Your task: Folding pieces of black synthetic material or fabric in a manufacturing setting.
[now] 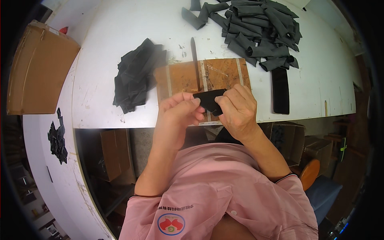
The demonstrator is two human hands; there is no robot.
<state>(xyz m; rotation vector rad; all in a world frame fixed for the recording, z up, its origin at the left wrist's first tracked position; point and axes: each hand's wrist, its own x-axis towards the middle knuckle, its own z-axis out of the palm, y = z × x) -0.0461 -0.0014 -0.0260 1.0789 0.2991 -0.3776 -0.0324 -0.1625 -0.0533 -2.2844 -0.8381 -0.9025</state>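
Between my two hands, above the front of a brown board (pixel 176 80), I hold a small black fabric piece (pixel 209 101). My left hand (pixel 180 110) pinches its left end between thumb and fingers. The right hand (pixel 239 108) has its fingers closed on the right end. Behind the cloth, a long thin dark blade-like tool (pixel 195 60) stretches from the board toward the far side; its near end is by my hands. Left of the board lies a pile of flat black fabric pieces (pixel 136 76).
Dark rolled fabric tubes (pixel 260 28) are heaped at the far right. A black phone-like slab (pixel 280 92) lies at the right. A cardboard box (pixel 42 70) stands far left, with black scraps (pixel 58 138) nearer me. The white table's front edge (pixel 320 116) runs before my body.
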